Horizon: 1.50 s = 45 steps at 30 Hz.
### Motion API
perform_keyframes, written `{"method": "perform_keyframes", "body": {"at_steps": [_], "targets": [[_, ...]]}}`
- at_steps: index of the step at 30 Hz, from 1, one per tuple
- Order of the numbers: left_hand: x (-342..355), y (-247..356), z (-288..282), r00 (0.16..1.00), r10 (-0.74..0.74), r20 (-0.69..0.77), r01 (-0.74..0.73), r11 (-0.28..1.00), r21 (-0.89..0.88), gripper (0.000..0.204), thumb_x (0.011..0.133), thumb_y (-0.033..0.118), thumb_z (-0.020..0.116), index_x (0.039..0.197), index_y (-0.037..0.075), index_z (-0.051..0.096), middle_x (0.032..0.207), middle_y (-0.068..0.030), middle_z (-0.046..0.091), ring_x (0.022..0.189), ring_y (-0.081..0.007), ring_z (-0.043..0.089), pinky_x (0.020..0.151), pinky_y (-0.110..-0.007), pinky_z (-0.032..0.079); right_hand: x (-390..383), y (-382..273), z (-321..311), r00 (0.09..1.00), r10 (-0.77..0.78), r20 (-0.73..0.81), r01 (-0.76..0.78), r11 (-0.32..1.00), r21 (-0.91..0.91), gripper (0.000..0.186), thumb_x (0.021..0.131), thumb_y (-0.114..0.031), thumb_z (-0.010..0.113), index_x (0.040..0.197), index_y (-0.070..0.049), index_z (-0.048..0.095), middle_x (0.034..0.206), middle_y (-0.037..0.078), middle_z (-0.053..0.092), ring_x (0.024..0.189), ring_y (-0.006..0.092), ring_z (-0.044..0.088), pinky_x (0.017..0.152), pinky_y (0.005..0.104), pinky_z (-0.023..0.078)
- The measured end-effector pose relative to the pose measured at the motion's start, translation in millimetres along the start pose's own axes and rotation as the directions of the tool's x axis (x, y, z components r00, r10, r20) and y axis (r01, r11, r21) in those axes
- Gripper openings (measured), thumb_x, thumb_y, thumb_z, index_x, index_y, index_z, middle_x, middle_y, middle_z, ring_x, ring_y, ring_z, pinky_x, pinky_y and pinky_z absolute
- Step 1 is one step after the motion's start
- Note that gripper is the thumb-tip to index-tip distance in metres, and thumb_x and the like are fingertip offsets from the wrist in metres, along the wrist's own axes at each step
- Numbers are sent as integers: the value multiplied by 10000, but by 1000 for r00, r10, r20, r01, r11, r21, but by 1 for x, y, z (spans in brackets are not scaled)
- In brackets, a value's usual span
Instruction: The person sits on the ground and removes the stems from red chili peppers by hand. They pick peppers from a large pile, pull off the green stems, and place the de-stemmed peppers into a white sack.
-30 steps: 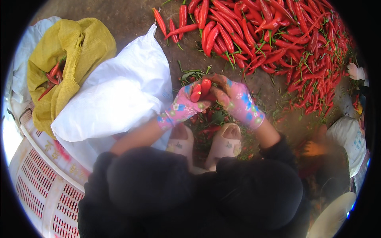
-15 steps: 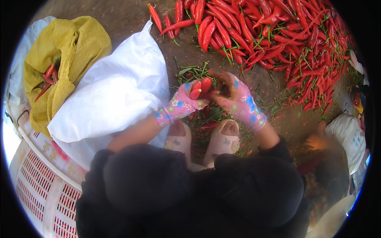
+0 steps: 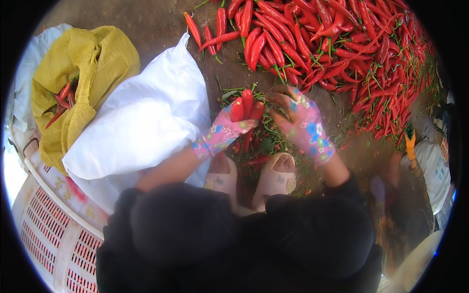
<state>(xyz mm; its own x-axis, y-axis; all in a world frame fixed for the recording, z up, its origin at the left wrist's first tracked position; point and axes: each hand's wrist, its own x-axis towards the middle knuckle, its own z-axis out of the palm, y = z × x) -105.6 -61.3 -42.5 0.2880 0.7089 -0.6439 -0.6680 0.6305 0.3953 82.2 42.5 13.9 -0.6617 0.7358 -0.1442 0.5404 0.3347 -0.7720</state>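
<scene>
Red chilies (image 3: 247,102) (several) in left grip (image 3: 226,128)

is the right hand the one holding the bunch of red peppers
No, the left hand grips the red peppers, while the right hand is open beside them.

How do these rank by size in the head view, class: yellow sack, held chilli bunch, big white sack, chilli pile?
1. Chilli pile
2. Big white sack
3. Yellow sack
4. Held chilli bunch, partly covered by fingers
</scene>
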Motion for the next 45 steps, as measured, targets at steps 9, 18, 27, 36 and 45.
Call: {"method": "perform_keyframes", "body": {"at_steps": [9,18,27,36,45], "targets": [[-2,8,2,966,-24,-258,70,983,172,341,775,86,657,1092,56,533,888,-17,579,771,-119,561,687,-242,440,101,32,22,929,-322,181,352,624,-697,238,779,-156,533,997,-137,628,1122,39,574,940,192,556,732,330,457],[4,21,8,936,-30,-349,-15,992,-124,290,836,217,583,1112,149,524,874,-18,595,731,-159,586,567,-281,482,129,1,10,938,-178,299,342,632,-695,221,797,-144,527,1007,-100,579,872,70,573,793,200,603,621,337,491],[-1,34,34,993,-9,-120,-3,995,-101,379,741,137,638,1100,117,518,916,-8,564,804,-138,565,710,-279,462,43,0,-30,750,547,-372,-86,638,765,231,819,-22,605,1043,0,554,894,47,560,766,103,534,675,226,453],[7,46,43,995,88,41,-89,995,38,448,689,32,660,1113,70,519,1014,-12,549,909,-109,551,765,-231,442,-10,-16,12,979,182,-91,-143,934,328,302,810,-33,554,1110,0,543,877,89,587,756,132,572,682,286,476],[4,34,35,968,-205,144,203,979,29,508,725,-73,633,1187,72,480,1063,-58,583,1019,-148,580,854,-292,493,29,4,-22,879,372,299,-469,791,392,216,811,-204,649,890,-10,600,772,62,620,621,101,528,597,255,445]]}}
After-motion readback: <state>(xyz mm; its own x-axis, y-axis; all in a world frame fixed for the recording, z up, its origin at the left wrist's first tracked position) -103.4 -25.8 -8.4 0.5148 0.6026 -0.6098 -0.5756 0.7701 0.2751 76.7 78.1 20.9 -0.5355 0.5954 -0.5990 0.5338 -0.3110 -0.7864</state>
